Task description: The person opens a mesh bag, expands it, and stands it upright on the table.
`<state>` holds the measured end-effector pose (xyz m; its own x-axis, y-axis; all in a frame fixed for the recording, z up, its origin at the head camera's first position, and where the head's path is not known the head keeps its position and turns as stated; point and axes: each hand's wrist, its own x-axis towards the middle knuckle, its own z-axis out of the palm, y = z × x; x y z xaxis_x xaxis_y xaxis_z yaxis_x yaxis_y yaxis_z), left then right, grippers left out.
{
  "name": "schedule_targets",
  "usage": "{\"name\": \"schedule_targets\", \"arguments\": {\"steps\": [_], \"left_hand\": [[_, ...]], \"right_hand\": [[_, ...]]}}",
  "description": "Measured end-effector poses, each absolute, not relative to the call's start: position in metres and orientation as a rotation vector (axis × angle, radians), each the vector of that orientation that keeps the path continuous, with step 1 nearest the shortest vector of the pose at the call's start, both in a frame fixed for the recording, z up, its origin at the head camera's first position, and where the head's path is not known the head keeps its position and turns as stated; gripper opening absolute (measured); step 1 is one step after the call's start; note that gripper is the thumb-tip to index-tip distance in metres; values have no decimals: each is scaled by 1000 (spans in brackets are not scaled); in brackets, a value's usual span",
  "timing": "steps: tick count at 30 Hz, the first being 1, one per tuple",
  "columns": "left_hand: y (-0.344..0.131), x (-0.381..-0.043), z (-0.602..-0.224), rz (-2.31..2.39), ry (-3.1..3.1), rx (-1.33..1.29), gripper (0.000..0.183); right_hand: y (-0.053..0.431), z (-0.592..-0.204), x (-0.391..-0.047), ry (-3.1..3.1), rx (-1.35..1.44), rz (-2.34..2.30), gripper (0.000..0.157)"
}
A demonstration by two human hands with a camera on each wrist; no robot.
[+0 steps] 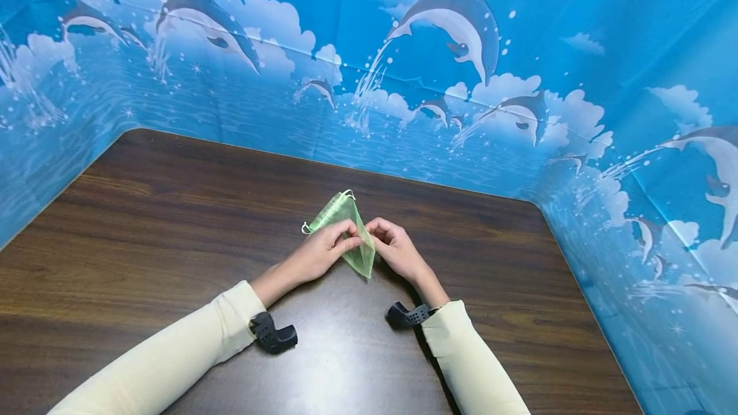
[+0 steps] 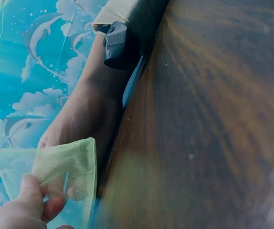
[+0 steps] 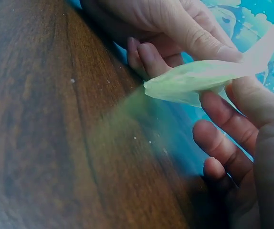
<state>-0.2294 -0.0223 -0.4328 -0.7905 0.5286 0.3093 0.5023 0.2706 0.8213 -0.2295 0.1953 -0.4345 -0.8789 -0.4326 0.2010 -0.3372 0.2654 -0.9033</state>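
A sheer light-green drawstring pouch (image 1: 333,211) is held just over the table between both hands, its corded end pointing away to the upper left. My left hand (image 1: 323,252) pinches one side between thumb and fingers. On the other side, my right hand (image 1: 398,250) pinches the pouch with thumb and forefinger. In the left wrist view, the see-through fabric (image 2: 68,160) hangs in front of the right hand. The right wrist view shows the pouch (image 3: 189,81) edge-on, bulging slightly, with the remaining fingers (image 3: 223,143) of the right hand loosely curled below it.
The dark wood-grain table (image 1: 173,229) spreads out under both arms. A blue curtain (image 1: 271,95) printed with dolphins rises behind the table and along its sides. Each wrist wears a black camera mount (image 1: 273,335) at the cream sleeve's cuff.
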Motion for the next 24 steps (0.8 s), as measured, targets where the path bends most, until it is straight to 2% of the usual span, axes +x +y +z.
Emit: {"name": "schedule_targets", "arguments": {"steps": [13,24], "left_hand": [[-23,-227,-430,1615,2434,1011,7],[-23,-227,-433,1562,2468,1057,7]], "right_hand": [[197,-433,-231,2385,-744,-1640,20],[194,-434,-229,2392,-711,-1668,8]]}}
